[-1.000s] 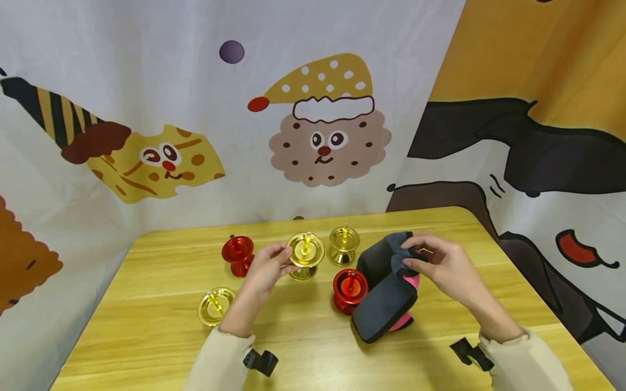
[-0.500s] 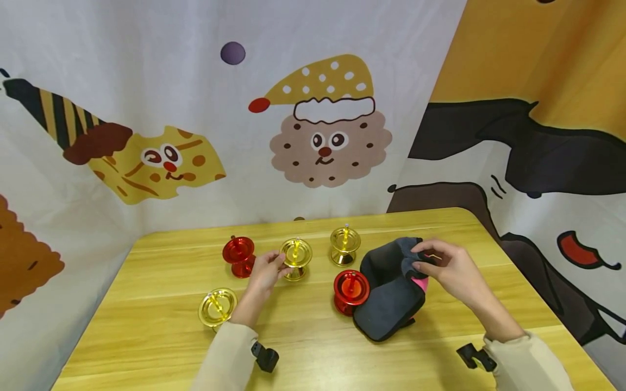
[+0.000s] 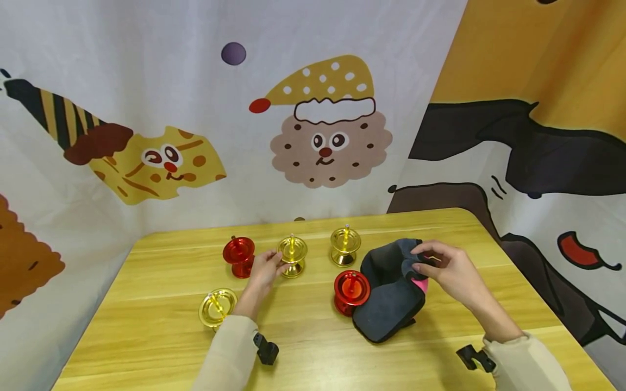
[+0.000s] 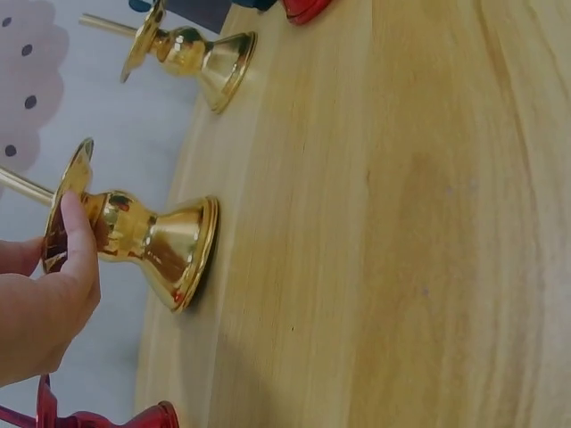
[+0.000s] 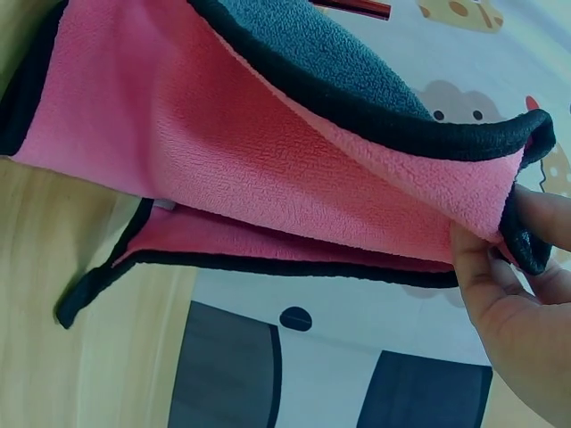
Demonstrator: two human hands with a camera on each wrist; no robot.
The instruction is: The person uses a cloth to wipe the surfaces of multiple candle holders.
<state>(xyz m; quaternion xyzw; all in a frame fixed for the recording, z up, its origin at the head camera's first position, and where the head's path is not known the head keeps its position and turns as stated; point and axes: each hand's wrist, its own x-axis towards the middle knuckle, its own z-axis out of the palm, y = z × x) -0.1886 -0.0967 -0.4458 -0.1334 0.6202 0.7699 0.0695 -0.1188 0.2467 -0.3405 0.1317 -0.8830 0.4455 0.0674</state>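
Note:
My left hand (image 3: 265, 270) pinches the dish rim of a gold candle holder (image 3: 293, 251), thumb and fingers on its edge. In the left wrist view this gold candle holder (image 4: 134, 227) is upright with its flared base at the tabletop. My right hand (image 3: 449, 267) pinches a bunched corner of a towel (image 3: 388, 309), dark grey on one side and pink on the other, with black edging. The right wrist view shows the towel's pink side (image 5: 268, 152) hanging in folds from the fingers. Beside the towel stands a red candle holder (image 3: 351, 290), touching or nearly touching it.
Another red candle holder (image 3: 239, 255) stands left of the held one. A gold candle holder (image 3: 344, 247) is at the back right, and one more gold candle holder (image 3: 218, 307) is at the front left, near my left forearm. Behind the wooden table (image 3: 303, 347) hangs a printed curtain (image 3: 195, 98).
My left hand has moved the gold candle holder left and down onto the table. My right hand has shifted slightly right with the towel, whose lower part now lies flatter.

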